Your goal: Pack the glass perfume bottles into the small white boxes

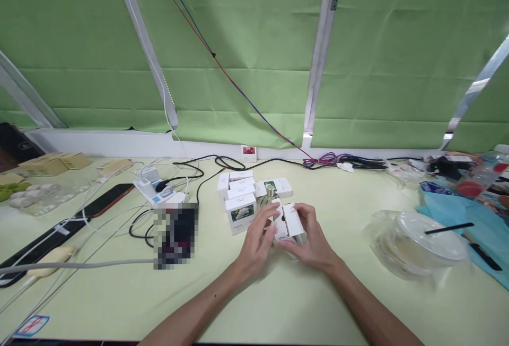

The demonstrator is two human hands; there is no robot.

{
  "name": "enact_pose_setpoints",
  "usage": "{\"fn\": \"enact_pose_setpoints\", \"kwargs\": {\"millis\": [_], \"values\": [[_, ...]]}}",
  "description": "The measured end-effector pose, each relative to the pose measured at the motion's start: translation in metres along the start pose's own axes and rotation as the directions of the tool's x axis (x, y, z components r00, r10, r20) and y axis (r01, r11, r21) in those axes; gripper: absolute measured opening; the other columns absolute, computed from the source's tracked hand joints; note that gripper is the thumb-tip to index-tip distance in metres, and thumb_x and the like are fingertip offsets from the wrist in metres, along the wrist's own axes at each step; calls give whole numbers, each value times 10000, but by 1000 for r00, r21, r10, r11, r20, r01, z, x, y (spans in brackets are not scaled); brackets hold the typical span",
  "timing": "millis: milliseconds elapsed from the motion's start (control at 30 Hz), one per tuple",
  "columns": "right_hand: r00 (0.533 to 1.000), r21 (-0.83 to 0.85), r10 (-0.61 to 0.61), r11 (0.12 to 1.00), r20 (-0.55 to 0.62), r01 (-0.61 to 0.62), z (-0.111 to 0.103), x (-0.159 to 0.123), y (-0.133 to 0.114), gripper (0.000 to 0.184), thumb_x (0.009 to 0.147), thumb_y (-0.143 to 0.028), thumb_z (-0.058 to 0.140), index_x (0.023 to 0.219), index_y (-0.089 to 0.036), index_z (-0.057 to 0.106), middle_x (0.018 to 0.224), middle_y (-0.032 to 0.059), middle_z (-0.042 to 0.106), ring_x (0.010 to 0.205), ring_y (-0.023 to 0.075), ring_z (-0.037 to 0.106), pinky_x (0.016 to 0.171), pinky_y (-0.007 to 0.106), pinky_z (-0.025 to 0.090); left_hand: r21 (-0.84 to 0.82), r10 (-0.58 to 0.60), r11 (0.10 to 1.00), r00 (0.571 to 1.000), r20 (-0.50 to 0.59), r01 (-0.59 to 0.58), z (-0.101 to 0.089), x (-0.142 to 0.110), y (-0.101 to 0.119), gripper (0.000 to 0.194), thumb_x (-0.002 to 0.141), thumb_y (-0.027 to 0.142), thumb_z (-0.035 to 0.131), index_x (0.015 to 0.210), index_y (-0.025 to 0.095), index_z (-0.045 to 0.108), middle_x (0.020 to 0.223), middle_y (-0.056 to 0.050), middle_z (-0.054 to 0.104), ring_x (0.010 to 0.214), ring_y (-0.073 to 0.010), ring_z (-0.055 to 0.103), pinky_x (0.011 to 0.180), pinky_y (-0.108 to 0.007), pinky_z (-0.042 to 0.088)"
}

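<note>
A small white carton [293,222] with its top flaps raised is between my two hands, low over the table. My right hand [316,240] wraps round its right side, thumb at the front and fingers behind. My left hand [256,240] has bent fingers pressed against the carton's left side and flap. Just behind my left fingers is a clear glass bottle [270,193], partly hidden. Several closed white cartons [241,213] with flower pictures are grouped to the left, and another carton [278,187] lies behind the bottle. The inside of the held carton is mostly hidden.
A power strip [157,187] with tangled cables and a blurred-out dark object [177,234] lie left. To the right is a lidded plastic bowl in a bag [421,240], beside a blue bag [485,229]. A small card [248,153] leans at the back ledge.
</note>
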State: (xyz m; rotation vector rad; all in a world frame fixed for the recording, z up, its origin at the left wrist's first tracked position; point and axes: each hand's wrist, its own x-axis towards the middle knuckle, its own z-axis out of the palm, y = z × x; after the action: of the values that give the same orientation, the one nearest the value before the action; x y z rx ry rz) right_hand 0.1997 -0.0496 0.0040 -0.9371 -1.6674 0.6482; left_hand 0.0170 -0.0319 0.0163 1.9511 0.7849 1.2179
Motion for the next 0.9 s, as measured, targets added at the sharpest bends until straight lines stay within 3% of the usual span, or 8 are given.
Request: {"fn": "enact_pose_setpoints", "kwargs": {"millis": [167, 333, 467, 667, 900], "values": [[1000, 6, -7, 1000, -6, 7, 0, -1, 1, 688, 772, -344, 802, 1271, -283, 332, 1198, 79, 545, 988, 225, 633, 861, 382, 546, 92, 50, 995, 999, -9, -49, -1, -2, -3, 325, 1046, 348, 357, 1220, 237, 608, 1453, -106, 531, 1346, -266, 493, 1079, -432, 441], [1000, 5, -7, 1000, -9, 7, 1, -1, 4, 693, 771, -362, 806, 1269, -275, 332, 1190, 82, 541, 1006, 231, 622, 863, 386, 543, 90, 21, 996, 1000, 2, -21, 1, -3, -4, 376, 1056, 348, 321, 1244, 223, 621, 1466, -117, 516, 1305, -262, 523, 926, -375, 542], [1000, 0, -6, 1000, -17, 6, 1, -1, 5, 704, 767, -371, 810, 1274, -277, 331, 1189, 85, 548, 1021, 238, 617, 862, 388, 544, 108, 63, 992, 998, -22, -60, 2, -4, -4, 385, 1059, 322, 322, 1236, 210, 645, 1431, -113, 560, 1312, -257, 527, 1013, -420, 512], [999, 2, -15, 1000, -28, 15, 1, 0, 6, 702, 764, -349, 809, 1275, -282, 333, 1193, 81, 542, 1018, 233, 622, 884, 399, 541, 127, 102, 987, 995, -11, -100, 2, -6, -9, 413, 1058, 287, 325, 1308, 219, 646, 1424, -107, 590, 1271, -261, 586, 1009, -454, 530], [999, 7, 15, 1000, -41, -15, 2, -1, 6, 702, 758, -349, 808, 1267, -278, 330, 1199, 86, 543, 1024, 239, 629, 880, 407, 548, 174, 218, 963, 975, -46, -207, 3, -5, -13, 401, 1047, 220, 354, 1313, 196, 653, 1375, -117, 633, 1292, -249, 580, 1041, -437, 512]]}}
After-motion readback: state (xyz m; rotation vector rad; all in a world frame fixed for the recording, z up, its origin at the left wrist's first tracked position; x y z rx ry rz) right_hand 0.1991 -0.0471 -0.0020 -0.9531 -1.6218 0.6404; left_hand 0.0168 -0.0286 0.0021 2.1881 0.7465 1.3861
